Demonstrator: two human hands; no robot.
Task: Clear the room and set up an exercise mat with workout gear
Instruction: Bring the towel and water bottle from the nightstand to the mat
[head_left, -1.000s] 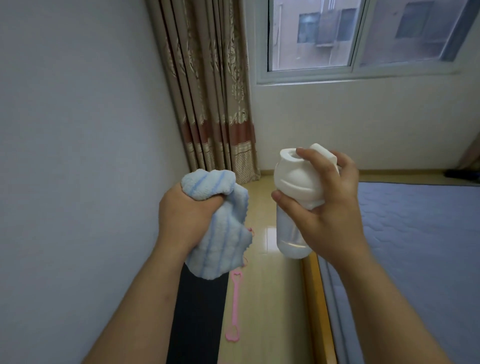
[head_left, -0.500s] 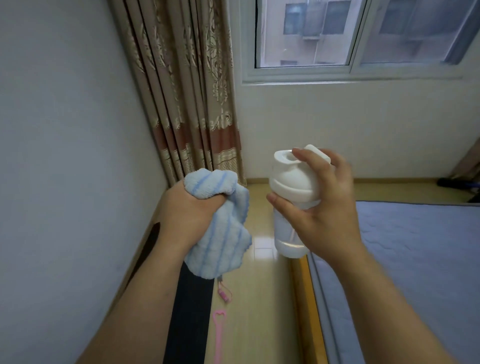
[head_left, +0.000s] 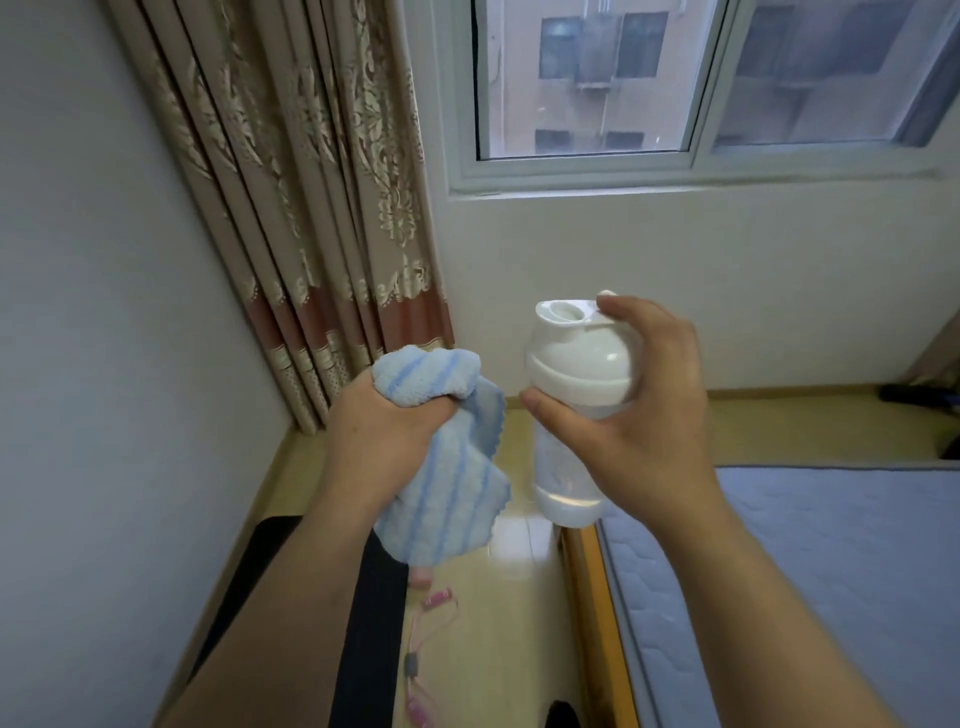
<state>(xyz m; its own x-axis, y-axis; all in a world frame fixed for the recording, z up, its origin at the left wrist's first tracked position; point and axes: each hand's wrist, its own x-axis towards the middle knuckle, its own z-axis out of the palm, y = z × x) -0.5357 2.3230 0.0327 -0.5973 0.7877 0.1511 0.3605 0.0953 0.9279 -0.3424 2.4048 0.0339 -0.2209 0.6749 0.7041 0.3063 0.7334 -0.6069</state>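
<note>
My left hand (head_left: 384, 431) grips a bunched light-blue striped towel (head_left: 441, 493), which hangs down past my wrist. A clear shaker bottle (head_left: 569, 410) with a white domed lid stands upright in my right hand (head_left: 639, 415); the fingers wrap the lid and the forefinger tip lies by the spout cap. A little water shows in the bottle's bottom. Below my left forearm a black exercise mat (head_left: 369, 639) lies along the floor by the left wall. A pink resistance band (head_left: 421, 654) lies on the floor beside the mat's right edge.
A bare blue-grey mattress (head_left: 831, 597) on a wooden frame fills the right. A narrow strip of tan floor (head_left: 509, 623) runs between it and the mat. A patterned curtain (head_left: 311, 208) hangs in the corner beside a window. A dark object (head_left: 914, 392) lies far right.
The view has tilted up and swung toward the window, so more curtain and wall show. Both hands stay raised with the same holds; more of the mat's far end and the pink band show.
</note>
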